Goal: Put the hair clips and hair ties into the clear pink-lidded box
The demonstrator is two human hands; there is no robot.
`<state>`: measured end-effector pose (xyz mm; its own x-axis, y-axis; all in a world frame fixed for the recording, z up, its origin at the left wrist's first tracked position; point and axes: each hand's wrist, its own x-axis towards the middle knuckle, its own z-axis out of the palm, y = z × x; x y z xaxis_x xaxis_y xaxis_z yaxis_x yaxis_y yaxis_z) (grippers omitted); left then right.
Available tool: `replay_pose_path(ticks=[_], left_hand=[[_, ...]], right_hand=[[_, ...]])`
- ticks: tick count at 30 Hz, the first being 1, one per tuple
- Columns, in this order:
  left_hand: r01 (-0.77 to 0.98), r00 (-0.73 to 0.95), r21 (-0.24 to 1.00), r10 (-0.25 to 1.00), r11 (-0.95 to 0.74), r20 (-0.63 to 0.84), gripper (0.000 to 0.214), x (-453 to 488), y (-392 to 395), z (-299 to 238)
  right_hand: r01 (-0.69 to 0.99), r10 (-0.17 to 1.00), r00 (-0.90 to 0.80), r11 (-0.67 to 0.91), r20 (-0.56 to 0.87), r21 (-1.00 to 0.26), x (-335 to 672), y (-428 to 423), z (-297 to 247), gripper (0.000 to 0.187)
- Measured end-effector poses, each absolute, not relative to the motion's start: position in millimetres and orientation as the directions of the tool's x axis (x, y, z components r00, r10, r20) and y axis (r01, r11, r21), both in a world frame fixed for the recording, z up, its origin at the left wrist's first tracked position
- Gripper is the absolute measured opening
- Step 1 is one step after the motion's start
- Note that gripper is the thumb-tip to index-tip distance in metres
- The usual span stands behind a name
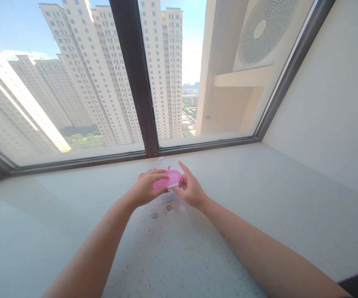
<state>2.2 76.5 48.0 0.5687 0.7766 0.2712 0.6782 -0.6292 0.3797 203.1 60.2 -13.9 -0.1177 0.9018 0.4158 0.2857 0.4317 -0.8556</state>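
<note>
Both my hands meet over a small container with a pink lid (171,178) on a pale stone window ledge (259,198). My left hand (146,187) curls over the lid's left side, fingers closed on it. My right hand (189,188) pinches the lid's right edge, with its index finger raised. A clear tub (168,197) shows under the lid, partly hidden by the hands. Several small hair ties (154,214) lie loose on the ledge just in front of the hands.
A large window with a dark frame (135,78) runs along the ledge's far edge, about a hand's length behind the container. A white wall (330,111) bounds the ledge on the right. Outside are tall buildings and an air-conditioner unit (264,31).
</note>
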Motion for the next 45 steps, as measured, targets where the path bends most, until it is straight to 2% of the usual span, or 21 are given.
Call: replay_pose_path(ticks=[4,7,12,19,24,28,39,45], left_hand=[[0.597,0.571,0.511,0.775,-0.618,0.27,0.039,1.2,80.0,40.3],[0.533,0.554,0.602,0.783,-0.595,0.283,0.038,-0.4,81.5,31.5],[0.517,0.548,0.613,0.781,-0.597,0.299,0.032,0.0,83.7,18.0],[0.567,0.499,0.527,0.773,-0.633,0.392,0.05,5.6,80.3,4.0],[0.602,0.446,0.496,0.779,-0.625,0.441,0.053,5.9,76.9,-4.9],[0.601,0.449,0.486,0.771,-0.635,0.451,0.061,4.3,78.1,-5.0],[0.598,0.516,0.469,0.76,-0.65,0.395,0.072,-8.9,82.4,-8.5],[0.543,0.562,0.475,0.72,-0.692,0.407,0.06,-10.5,81.0,-6.3]], right_hand=[[0.333,0.89,-0.027,0.438,0.455,-0.835,203.3,61.6,-13.6,0.042],[0.392,0.855,0.029,0.467,0.518,-0.792,203.0,61.9,-12.3,0.031],[0.442,0.854,0.049,0.447,0.519,-0.778,205.6,67.4,-15.4,0.037],[0.437,0.875,0.027,0.425,0.484,-0.793,207.9,70.9,-17.6,0.036],[0.396,0.868,-0.112,0.486,0.484,-0.779,209.6,68.4,-17.5,0.045],[0.381,0.88,-0.113,0.468,0.462,-0.797,210.7,68.4,-19.9,0.035],[0.31,0.892,-0.13,0.451,0.432,-0.837,218.4,74.0,-20.3,0.032],[0.259,0.904,-0.167,0.425,0.393,-0.867,220.9,76.4,-20.2,0.031]])
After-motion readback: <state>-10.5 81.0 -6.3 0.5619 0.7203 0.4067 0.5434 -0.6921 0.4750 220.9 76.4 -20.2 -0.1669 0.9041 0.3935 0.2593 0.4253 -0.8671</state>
